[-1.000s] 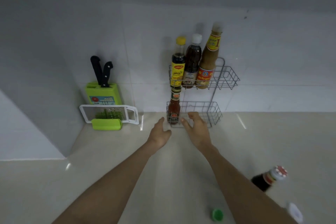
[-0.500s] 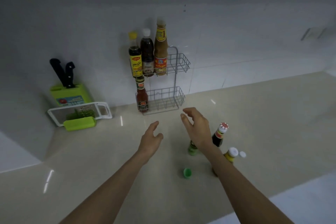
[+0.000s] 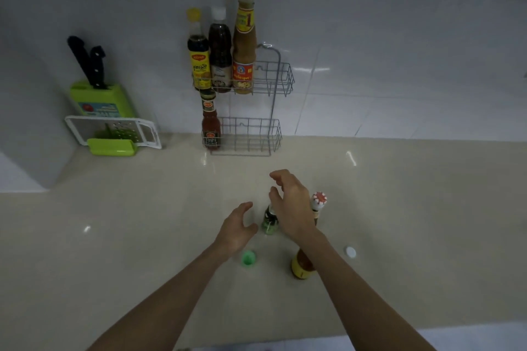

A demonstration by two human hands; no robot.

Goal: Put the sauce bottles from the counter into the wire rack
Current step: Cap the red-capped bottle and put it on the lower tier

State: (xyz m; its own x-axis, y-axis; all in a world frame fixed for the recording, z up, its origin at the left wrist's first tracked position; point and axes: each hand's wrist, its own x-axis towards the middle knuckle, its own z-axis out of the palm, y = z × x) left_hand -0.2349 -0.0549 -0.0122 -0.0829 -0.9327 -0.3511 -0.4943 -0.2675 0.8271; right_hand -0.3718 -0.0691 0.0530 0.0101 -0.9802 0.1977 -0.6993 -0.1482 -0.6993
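While both my hands hover above the beige counter [image 3: 413, 208], neither grips anything. My right hand [image 3: 291, 208] is spread, fingers curled apart, just over a small green bottle [image 3: 269, 224] standing on the counter; whether a fingertip touches its neck I cannot tell. My left hand [image 3: 238, 229] is also open, thumb and fingers apart, just left of that bottle. Behind my right hand stands a dark bottle with a red-and-white cap [image 3: 318, 202]; my right forearm partly covers a yellow-labelled bottle [image 3: 301, 266] nearer to me. A green cap [image 3: 249, 258] lies by my left wrist, and a white cap [image 3: 350, 251] lies to the right of my right forearm.

Against the tiled wall, the wire rack [image 3: 271, 88] has two shelves. Its upper shelf holds three bottles at its left end: a yellow-capped bottle [image 3: 199, 54], a white-capped dark bottle [image 3: 220, 54], and a tall brown sauce bottle [image 3: 243, 45]. Its lower shelf holds one red sauce bottle [image 3: 211, 125] at the left end.

To the left, a green knife block [image 3: 99, 100] holds two black-handled knives, with a white-framed grater [image 3: 114, 131] leaning in front.
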